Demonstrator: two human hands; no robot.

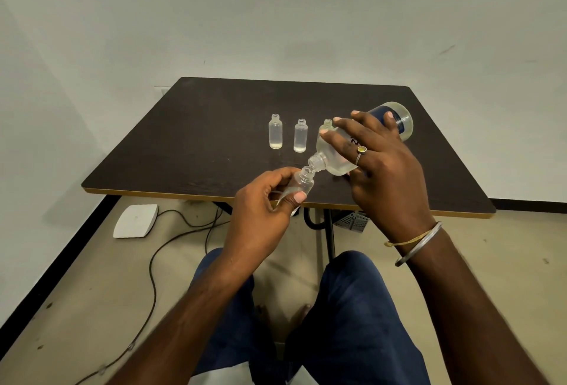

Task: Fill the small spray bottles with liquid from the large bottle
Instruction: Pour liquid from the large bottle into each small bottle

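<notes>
My right hand (pixel 380 166) grips the large clear bottle (pixel 333 154), which is tilted down to the left with its open neck over a small bottle's mouth. My left hand (pixel 260 216) holds that small clear bottle (pixel 302 183) tilted, just above the table's front edge. Two uncapped small bottles (pixel 275 135) (pixel 300 136) stand upright on the dark table (pixel 196 139), each with a little liquid at the bottom. A third small bottle (pixel 327 124) stands behind the large bottle, mostly hidden.
The table's front edge (pixel 184 195) runs just under my left hand. Below it on the floor lie a white foam piece (pixel 135 220), black cables (pixel 171 249) and a grey perforated object (pixel 352 221). My knees in blue trousers are under the table.
</notes>
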